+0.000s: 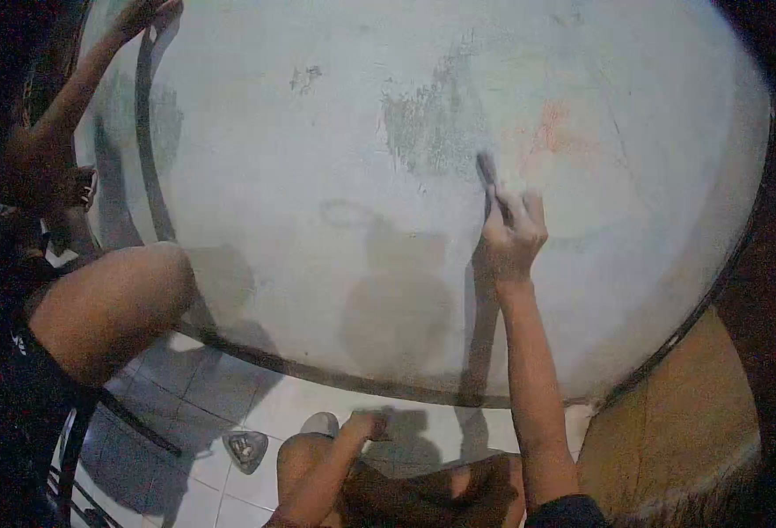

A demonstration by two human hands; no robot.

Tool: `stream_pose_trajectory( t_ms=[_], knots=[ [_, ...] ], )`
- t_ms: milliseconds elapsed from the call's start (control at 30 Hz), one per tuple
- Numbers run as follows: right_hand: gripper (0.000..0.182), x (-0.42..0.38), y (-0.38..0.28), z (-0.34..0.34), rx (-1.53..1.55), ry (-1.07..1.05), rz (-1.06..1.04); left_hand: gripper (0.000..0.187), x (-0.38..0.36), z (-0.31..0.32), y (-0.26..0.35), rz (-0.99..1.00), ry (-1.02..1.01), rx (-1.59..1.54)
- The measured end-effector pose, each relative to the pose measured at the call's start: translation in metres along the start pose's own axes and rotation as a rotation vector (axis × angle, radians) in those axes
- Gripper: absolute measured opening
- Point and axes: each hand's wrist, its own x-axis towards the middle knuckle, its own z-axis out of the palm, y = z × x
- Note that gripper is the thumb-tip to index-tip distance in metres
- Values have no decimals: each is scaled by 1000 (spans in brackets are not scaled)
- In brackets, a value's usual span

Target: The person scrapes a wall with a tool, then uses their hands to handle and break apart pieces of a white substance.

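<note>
My right hand point(516, 224) is raised to a large whitish wall point(318, 290), its fingers pinched round a slim dark tool point(486, 167), whose exact kind I cannot make out. The tool's tip is at or very near the surface, just below a rough grey patch point(436, 119). Faint orange marks point(553, 132) lie to the right of that patch. Low in the view, my left hand point(369, 427) rests by my bent knee, apart from the wall. Its fingers are too small and dim to read.
Another person sits at the left, a bare knee point(115, 304) close to the wall and one hand point(146, 16) raised to it. A grey triangular object point(246, 451) lies on the white floor tiles point(252, 488). A brown panel point(669, 422) is at lower right.
</note>
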Motion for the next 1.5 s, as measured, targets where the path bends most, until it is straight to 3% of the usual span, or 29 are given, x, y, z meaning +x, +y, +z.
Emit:
stream_pose_trajectory(
  t_ms=[133,200,400,733,800,900,933,967,1033,1133,1267,1500],
  knots=[
    [20,-14,2,-9,40,-35,26,63,22,-9,13,14,44,1],
    [22,4,4,1,-12,-14,-113,64,22,-2,6,19,66,9],
    [16,92,-9,36,144,89,23,69,36,8,0,4,108,30],
    [20,-16,8,-5,112,-42,217,75,33,60,-30,22,165,12],
    [20,-8,8,-2,62,-24,55,66,44,74,-43,158,170,54],
    [20,41,2,24,99,31,49,53,65,90,-56,346,175,106],
    [18,58,4,33,123,83,-57,53,55,84,-53,342,166,104],
    [17,69,0,35,150,69,5,58,31,49,-31,225,65,14],
    [17,70,-3,34,188,49,70,67,-38,-65,34,-17,-122,-167],
    [16,45,4,17,147,-9,96,66,-22,-46,28,6,-93,-167],
    [14,-58,20,-17,52,-83,76,64,-8,-27,19,68,-34,-161],
    [8,-201,-12,-106,31,-245,469,59,37,-18,12,169,83,-132]
  ],
)
